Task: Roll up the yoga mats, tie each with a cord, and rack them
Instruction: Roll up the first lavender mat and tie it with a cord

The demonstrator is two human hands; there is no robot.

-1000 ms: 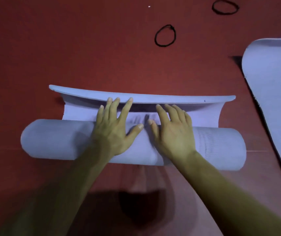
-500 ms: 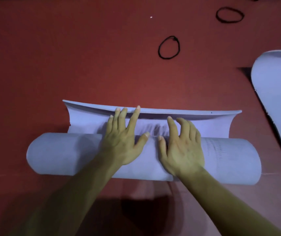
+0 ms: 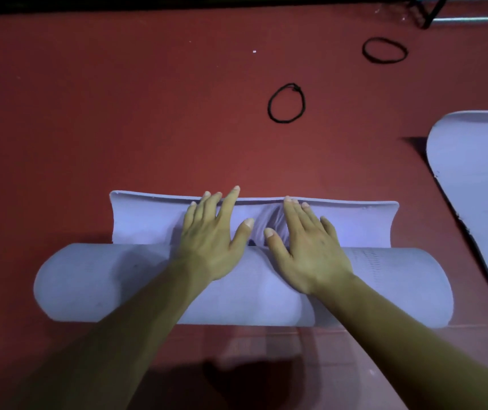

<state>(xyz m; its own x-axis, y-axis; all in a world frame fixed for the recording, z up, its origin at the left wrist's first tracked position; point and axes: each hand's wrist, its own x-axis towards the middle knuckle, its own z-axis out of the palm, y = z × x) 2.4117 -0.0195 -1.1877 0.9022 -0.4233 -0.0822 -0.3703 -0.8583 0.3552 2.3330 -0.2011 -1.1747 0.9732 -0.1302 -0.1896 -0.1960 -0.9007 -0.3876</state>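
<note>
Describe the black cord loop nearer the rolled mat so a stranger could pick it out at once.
Find the big lilac mat roll on the red floor. Just beyond its loose flap, near the middle, lies a black cord loop. It is the rounder, knotted one nearer the roll; the other loop is flatter and farther off to the right.

My left hand point(image 3: 210, 241) and right hand point(image 3: 308, 253) lie flat side by side on the middle of the rolled mat point(image 3: 103, 285), which lies crosswise on the floor point(image 3: 118, 113) in front of me; my fingers reach over the loose flap point(image 3: 148, 220) just behind the roll. Beyond the flap and well apart from it lies the near cord point(image 3: 269, 108), with the far cord point(image 3: 384, 61) farther back to the right. The second mat point(image 3: 479, 187) lies flat at my right, and metal bars point(image 3: 473, 19) cross the far right corner.
</note>
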